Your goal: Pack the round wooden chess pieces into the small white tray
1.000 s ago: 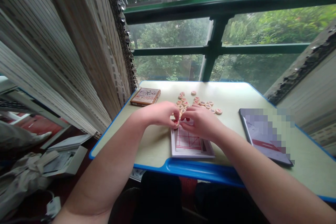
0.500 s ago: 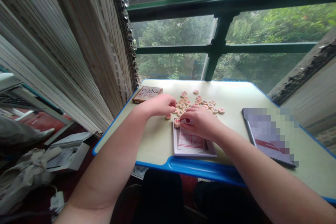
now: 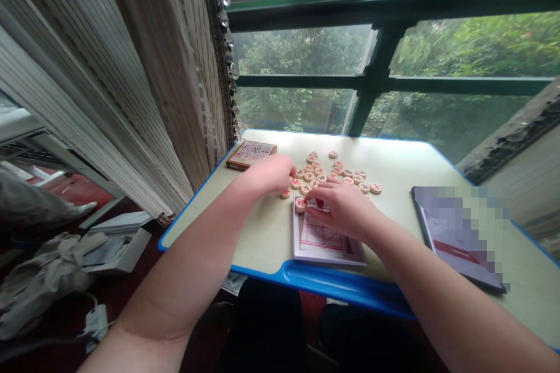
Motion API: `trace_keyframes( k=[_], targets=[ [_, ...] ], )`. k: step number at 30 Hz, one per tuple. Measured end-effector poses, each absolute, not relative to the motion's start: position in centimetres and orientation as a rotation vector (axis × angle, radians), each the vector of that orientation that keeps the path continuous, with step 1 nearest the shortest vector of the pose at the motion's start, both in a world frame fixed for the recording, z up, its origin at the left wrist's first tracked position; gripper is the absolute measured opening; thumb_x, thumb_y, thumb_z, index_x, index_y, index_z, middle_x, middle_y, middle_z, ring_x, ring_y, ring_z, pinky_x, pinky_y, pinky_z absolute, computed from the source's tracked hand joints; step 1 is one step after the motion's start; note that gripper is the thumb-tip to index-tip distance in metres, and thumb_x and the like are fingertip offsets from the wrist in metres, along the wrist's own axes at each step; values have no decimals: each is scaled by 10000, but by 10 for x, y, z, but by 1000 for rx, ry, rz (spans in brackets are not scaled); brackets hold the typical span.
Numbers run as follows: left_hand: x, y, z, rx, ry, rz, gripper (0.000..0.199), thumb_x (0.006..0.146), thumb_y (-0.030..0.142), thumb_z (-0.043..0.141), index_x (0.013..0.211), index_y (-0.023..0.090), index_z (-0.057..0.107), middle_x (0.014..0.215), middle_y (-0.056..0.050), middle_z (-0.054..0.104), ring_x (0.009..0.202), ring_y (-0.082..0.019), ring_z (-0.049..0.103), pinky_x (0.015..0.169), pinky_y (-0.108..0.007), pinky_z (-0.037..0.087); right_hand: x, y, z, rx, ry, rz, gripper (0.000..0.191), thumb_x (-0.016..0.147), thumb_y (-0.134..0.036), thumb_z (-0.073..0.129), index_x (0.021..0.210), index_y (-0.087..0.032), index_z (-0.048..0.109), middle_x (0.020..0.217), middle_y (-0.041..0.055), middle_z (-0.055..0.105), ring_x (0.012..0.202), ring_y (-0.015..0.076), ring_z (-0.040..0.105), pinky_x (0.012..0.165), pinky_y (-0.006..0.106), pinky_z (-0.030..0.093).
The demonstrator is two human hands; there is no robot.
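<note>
Left hand (image 3: 275,173) off box (image 3: 296,240) (half-curled)

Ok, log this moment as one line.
left hand: at left edge of loose pieces, hold unclear | right hand: over open box, fingertips by red-marked piece in corner | patterned box: far left

We saw round, pale wooden pieces (image 3: 310,176) marked with red or dark characters, lying flat in a loose cluster on the table (image 3: 258,233), many touching; one lay apart at the far edge of the group. Nearer, we had a shallow white tray (image 3: 297,239), open side up; a red-marked disc (image 3: 300,204) sat face up at its far left corner; inside lay a pale sheet (image 3: 321,236) with a red grid, its far part hidden from us.
</note>
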State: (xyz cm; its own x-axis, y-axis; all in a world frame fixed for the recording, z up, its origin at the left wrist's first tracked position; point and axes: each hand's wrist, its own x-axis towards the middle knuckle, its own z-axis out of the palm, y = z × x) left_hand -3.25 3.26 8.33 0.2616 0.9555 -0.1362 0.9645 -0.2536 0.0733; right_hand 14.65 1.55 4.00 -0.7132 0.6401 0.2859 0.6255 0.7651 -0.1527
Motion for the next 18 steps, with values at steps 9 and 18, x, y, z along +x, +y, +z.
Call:
trace_keyframes(
  k=[9, 18],
  targets=[
    [-29, 34, 77, 2334, 1925, -121, 243, 733, 294, 516, 827, 206, 722, 815, -86, 694, 743, -212, 608, 655, -270, 420, 144, 19, 34, -987, -2605, 90, 224, 814, -400, 593, 805, -195, 682, 703, 45, 638, 700, 163, 520, 610, 258, 345],
    [-27, 34, 77, 2315, 1988, -155, 239, 724, 285, 547, 861, 188, 717, 866, -104, 695, 800, -218, 616, 698, -271, 440, 144, 21, 32, -975, -2608, 91, 230, 822, -394, 577, 821, -189, 681, 697, 47, 641, 694, 168, 512, 626, 263, 348]
  ],
)
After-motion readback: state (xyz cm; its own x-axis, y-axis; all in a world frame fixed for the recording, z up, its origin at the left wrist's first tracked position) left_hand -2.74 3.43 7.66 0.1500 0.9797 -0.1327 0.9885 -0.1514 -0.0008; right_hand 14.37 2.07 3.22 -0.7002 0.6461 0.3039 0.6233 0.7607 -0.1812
